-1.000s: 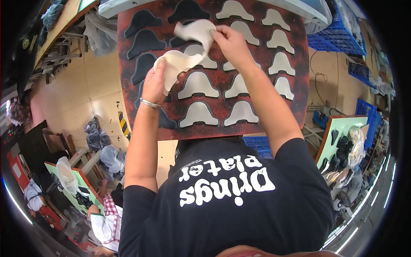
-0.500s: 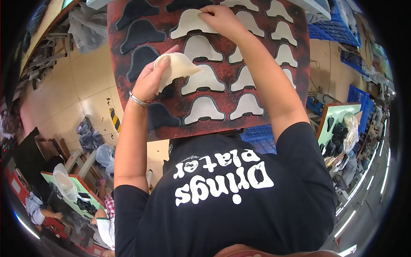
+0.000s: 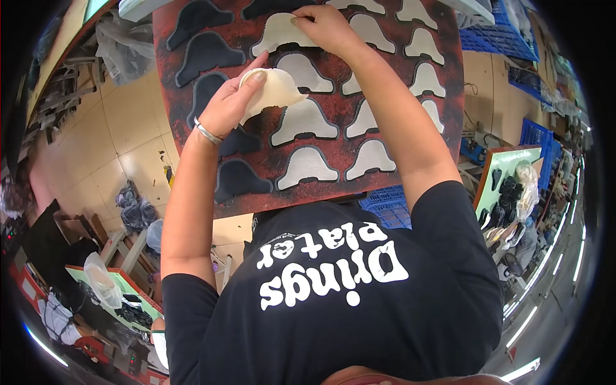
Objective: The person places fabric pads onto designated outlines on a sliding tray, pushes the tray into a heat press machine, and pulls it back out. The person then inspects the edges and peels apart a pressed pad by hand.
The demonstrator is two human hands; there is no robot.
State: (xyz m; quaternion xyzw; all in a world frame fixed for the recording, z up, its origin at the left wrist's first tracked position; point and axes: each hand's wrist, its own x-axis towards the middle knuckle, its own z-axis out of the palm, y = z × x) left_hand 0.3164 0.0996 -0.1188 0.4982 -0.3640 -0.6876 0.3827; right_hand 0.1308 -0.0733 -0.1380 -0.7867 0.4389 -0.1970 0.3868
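Across the lower middle of the frame spreads a black short-sleeved T-shirt [image 3: 443, 276] with white lettering [image 3: 333, 266], worn by the person whose arms reach forward. Above it, a mottled red-and-black board [image 3: 282, 197] fills the upper middle, bearing rows of hat-shaped pieces. Charcoal-dark pieces [image 3: 208, 54] lie towards its left side; dark-rimmed cream pieces [image 3: 308, 163] take the middle and right. Most have their domes towards the top of the frame, their long axes running roughly left to right.

At upper right is a blue plastic crate [image 3: 500, 42]; a green-topped table [image 3: 497, 160] with a red-brown edge stands at the right, and a blue plastic basket [image 3: 388, 205] shows just below the board.

Near the top centre, the right hand [image 3: 324, 29] has its thumb and forefinger nearly closed at the upper right edge of a flat cream dome-shaped piece [image 3: 282, 29]. That piece's dome points up the frame, its long axis lying crosswise and its ends flaring left and right.

Left of centre on the frame, the left hand [image 3: 231, 102] pinches a curved, limp cream sheet [image 3: 276, 90] under its thumb, above the board. The sheet's long axis runs rightward and slightly down, to a pointed tip. Smallest, a silver bracelet [image 3: 207, 133] circles the left wrist.
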